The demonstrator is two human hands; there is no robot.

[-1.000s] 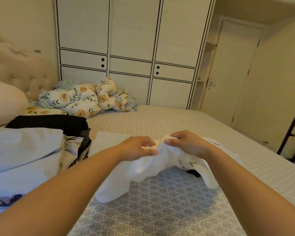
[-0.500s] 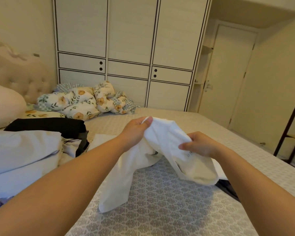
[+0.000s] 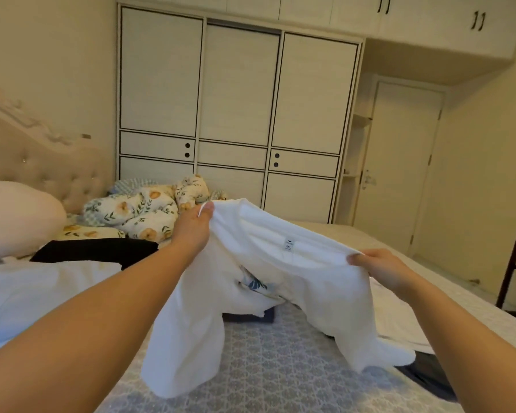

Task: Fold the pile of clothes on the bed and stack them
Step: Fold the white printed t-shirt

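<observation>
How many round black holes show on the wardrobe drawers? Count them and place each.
4. Two sit one above the other on the left drawer of the wardrobe, two likewise on the right drawer. The white shirt may hide others lower down.

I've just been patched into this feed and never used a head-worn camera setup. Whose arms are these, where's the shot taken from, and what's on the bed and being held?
There is no machine here: the arms belong to a person, and the single wide-angle camera sits on their head, looking forward and down. The left hand and the right hand each pinch the neck end of a white T-shirt, holding it spread above the bed; its size label faces the camera and its lower part droops onto the cover. On the left lie a black garment and pale clothes. Further back are a floral quilt and a pillow. Something dark lies beneath the shirt on the right.
</observation>
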